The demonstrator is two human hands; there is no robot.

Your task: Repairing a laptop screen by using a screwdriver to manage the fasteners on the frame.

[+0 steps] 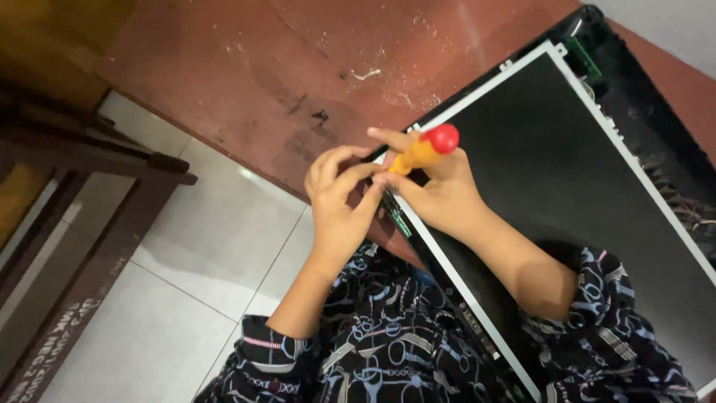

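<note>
So the person's got a flat display panel lying face up across the reddish surface, its near corner hanging past the surface's near edge over the white tiled floor. The right hand is closed around a screwdriver with an orange handle and red cap, tip pointed down at the panel's silver frame right by that corner. The left hand is curled in, fingertips pinching at the same spot, though what exactly they're on is hidden. Looks like the working-a-fastener-at-the-corner stage. Next bit probably needs the tip seated square and the panel kept steady, since that corner has nothing under it.
</note>
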